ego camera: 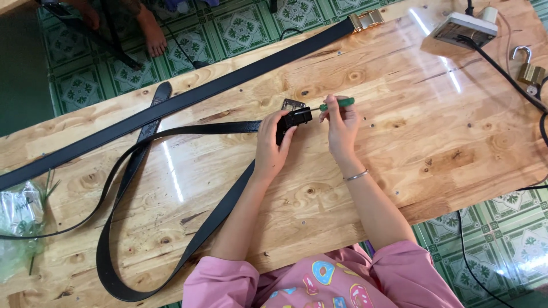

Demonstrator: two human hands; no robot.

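Left hand [273,145]: closed around the black buckle end [294,120] of a black belt [171,188], pinning it to the table [399,142] near the middle of the far half. Right hand [341,122]: fingers pinched shut on a small screwdriver [334,104] with a green handle, its shaft pointing left and meeting the buckle end; the tip itself is too small to make out. A metal buckle frame [292,104] lies just beyond the left hand, apparently touching the black piece. The belt runs left from the buckle and loops round toward the near left corner. A second, longer black belt [188,100] lies diagonally across the far side, its gold buckle [366,19] at the far edge. Far right corner: white power strip [459,29] with black cables; brass padlock [529,69] beside it. Near left edge: clear plastic bag [20,219].
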